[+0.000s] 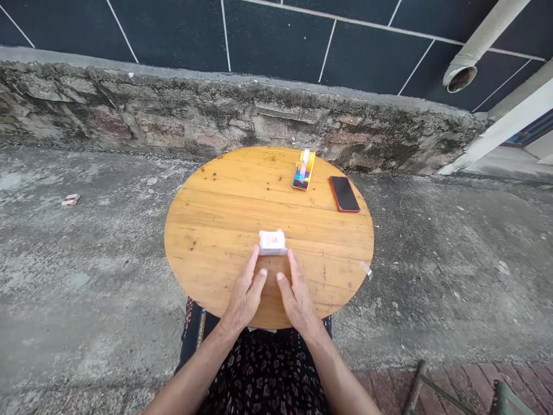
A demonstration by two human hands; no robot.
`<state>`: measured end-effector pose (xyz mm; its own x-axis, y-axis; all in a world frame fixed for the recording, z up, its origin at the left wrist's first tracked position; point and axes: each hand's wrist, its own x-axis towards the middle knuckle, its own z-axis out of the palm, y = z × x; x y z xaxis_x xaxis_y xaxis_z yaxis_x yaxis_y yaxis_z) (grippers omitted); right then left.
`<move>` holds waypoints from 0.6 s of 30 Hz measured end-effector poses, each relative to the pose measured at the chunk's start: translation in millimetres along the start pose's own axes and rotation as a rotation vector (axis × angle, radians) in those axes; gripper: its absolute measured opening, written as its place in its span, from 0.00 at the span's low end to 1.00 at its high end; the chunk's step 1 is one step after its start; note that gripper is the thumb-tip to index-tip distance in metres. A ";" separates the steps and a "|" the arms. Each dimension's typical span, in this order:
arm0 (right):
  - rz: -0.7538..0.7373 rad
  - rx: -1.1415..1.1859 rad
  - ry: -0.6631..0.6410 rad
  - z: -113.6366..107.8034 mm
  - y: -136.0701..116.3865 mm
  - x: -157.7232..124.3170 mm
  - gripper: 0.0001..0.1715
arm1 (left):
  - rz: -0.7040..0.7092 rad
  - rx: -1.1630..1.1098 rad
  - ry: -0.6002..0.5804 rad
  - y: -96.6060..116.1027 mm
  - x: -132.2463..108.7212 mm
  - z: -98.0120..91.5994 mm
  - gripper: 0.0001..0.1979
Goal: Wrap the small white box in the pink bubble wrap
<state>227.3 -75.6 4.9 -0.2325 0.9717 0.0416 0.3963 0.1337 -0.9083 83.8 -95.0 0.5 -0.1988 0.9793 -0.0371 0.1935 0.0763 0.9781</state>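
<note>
A small white wrapped packet (pixel 272 241) with a printed label lies on the round wooden table (pixel 242 202), near its front half. My left hand (pixel 245 293) rests at the packet's left end, fingers stretched out and thumb apart. At the right end is my right hand (pixel 298 297), likewise stretched out with the thumb apart. The fingertips of both hands are at the packet's lower corners; whether they press on it cannot be made out. Neither hand is wrapped round anything.
A yellow and blue tape dispenser (pixel 304 169) stands at the table's back. To its right lies a red-edged phone (pixel 344 194). A strip of clear tape (pixel 366 269) hangs at the right edge. Behind is a stone wall base (pixel 181 121).
</note>
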 end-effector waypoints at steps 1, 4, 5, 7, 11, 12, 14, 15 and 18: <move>-0.007 -0.007 -0.005 0.1 -0.9 1.9 0.35 | 0.007 0.011 -0.004 0.7 1.0 0.6 0.29; -0.016 -0.015 -0.026 0.2 -1.6 6.2 0.34 | 0.036 0.060 0.007 2.8 4.3 1.3 0.28; -0.019 -0.020 -0.030 0.6 -1.6 6.8 0.34 | 0.046 0.073 0.014 3.3 5.3 1.5 0.27; -0.025 -0.038 -0.027 2.3 -2.3 7.0 0.34 | 0.060 0.089 0.023 4.1 6.9 2.1 0.27; -0.040 -0.072 0.003 5.5 -6.5 6.8 0.34 | 0.069 0.095 0.036 4.1 10.7 2.2 0.26; -0.045 -0.079 0.005 5.5 -7.5 7.1 0.34 | 0.066 0.093 0.040 3.6 11.9 1.5 0.26; -0.053 -0.093 -0.002 4.0 -8.5 7.9 0.34 | 0.065 0.075 0.035 1.6 14.2 -1.1 0.25; -0.056 -0.095 -0.007 2.7 -8.2 8.3 0.34 | 0.067 0.056 0.029 0.1 15.3 -2.8 0.24; -0.037 -0.057 -0.001 -0.6 -4.8 9.3 0.35 | 0.077 -0.011 0.026 -4.2 17.7 -8.1 0.24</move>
<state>223.8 -67.1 9.9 -0.2488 0.9658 0.0737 0.4376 0.1800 -0.8810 71.7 -79.5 -2.5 -0.2082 0.9771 0.0436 0.1983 -0.0015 0.9801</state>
